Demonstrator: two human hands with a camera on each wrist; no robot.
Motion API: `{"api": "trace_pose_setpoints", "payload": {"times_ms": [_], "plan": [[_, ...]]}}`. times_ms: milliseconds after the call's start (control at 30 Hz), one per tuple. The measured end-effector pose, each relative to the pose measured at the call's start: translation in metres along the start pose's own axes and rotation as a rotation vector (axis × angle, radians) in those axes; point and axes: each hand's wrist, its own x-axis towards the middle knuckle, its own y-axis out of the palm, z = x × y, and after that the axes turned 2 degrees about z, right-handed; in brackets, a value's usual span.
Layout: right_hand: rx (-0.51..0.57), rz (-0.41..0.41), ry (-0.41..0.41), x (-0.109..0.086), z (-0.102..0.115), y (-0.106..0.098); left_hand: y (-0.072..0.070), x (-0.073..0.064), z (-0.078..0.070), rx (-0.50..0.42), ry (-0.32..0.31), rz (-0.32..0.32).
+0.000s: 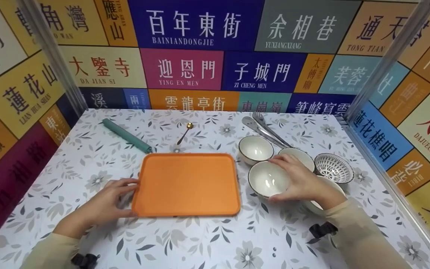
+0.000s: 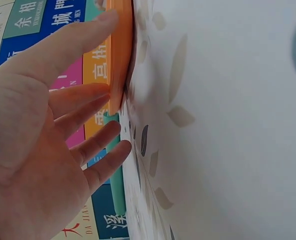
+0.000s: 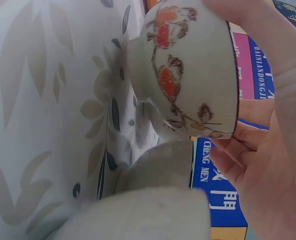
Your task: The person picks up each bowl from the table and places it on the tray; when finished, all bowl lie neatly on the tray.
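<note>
Gripping a bowl (image 1: 268, 180), your right hand (image 1: 301, 180) is just right of the orange tray (image 1: 187, 185) in the head view; your left hand (image 1: 103, 203) touches the tray's left edge, fingers unclenched. From the left wrist, your thumb (image 2: 68, 47) meets that edge. From the right wrist, another bowl (image 3: 143, 215) stands beside yours.

We see only parts of the bowl (image 1: 336, 185) half hidden beneath the right hand (image 1: 301, 181) and its sleeve (image 1: 360, 231), while the left wrist view crops the orange tray (image 2: 120, 50) at the top and the right wrist view cuts off a blurred foreground bowl (image 3: 143, 215).
</note>
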Motion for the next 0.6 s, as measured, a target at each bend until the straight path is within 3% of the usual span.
{"api": "trace_pose_setpoints", "payload": {"times_ms": [300, 600], "plan": [[0.157, -0.035, 0.041, 0.009, 0.022, 0.013, 0.000, 0.002, 0.001, -0.008, 0.019, -0.048], [0.241, -0.074, 0.031, 0.036, 0.049, 0.037, -0.002, 0.004, 0.001, -0.018, 0.010, -0.050]]}}
